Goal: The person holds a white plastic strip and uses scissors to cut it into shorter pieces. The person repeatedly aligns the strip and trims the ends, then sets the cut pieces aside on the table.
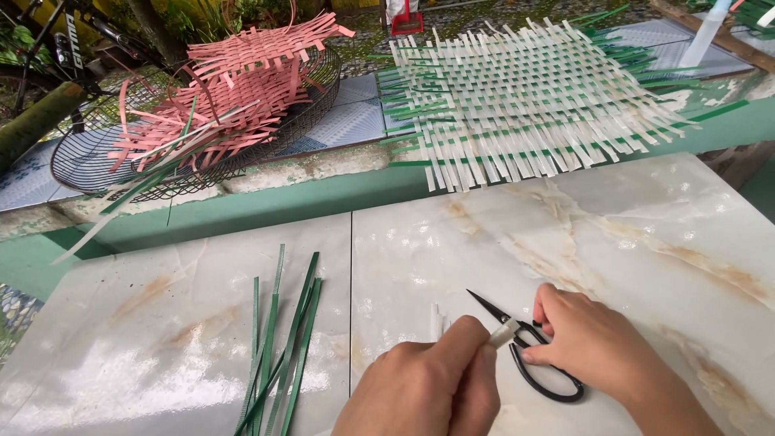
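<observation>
The right hand has its fingers curled around the looped handles of a pair of black-handled scissors with short pointed blades, which lie low over the pale marbled stone tabletop; the blades look nearly together, tip aimed away from the person. The left hand is closed in a loose fist, pinching the end of a narrow translucent white plastic strip right at the scissors' pivot. From where I stand this looks like the trimming stage: a strip being held to the blades for a cut. The cut would call for the strip to sit square in the blades, and for the pinch to stay firm, since the material is thin and slick.

Just left of the hands a loose bundle of long dark green ribbed plastic strips fans across the glossy slab, near the seam between two tiles. Another short pale sliver lies just above the left fist.

Beyond the table's far edge, on a green-painted ledge, lies a flat open-weave mat of white and green strips, its ends ragged and uncut. To its left a round black wire basket holds a crumpled pink woven piece, with stray strips trailing over the rim.
</observation>
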